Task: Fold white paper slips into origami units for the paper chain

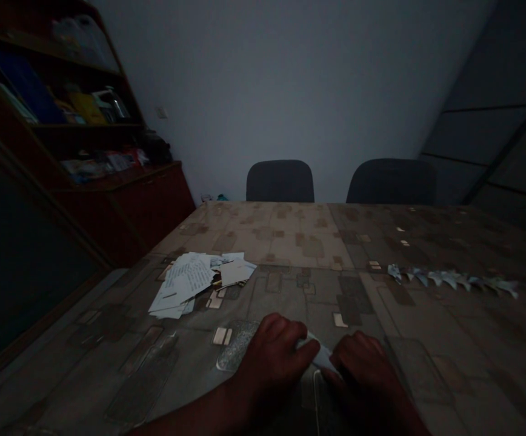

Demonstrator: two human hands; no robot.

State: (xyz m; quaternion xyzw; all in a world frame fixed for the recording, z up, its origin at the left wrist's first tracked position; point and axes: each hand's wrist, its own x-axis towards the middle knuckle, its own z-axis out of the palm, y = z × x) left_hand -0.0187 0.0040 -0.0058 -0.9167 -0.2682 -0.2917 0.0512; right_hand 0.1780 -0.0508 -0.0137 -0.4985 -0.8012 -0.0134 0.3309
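Close to the front of the table, a small piece of paper (323,358) is held between my two hands. My left hand (279,351) is closed, its thumb and fingers pinching the paper's left end. The right end sits in the closed fingers of my right hand (363,363). Most of the paper is covered by the fingers, so I cannot tell its full shape. Further left lies a loose pile of paper sheets (185,275), some bearing handwriting. Over on the right, several folded paper pieces (449,278) stand in a row.
A patterned cloth covers the table (263,290). Two dark chairs stand behind it, one near the middle (280,181) and one at the right (390,181). At the left is a red-brown cabinet (154,206) with filled shelves. The room is dim.
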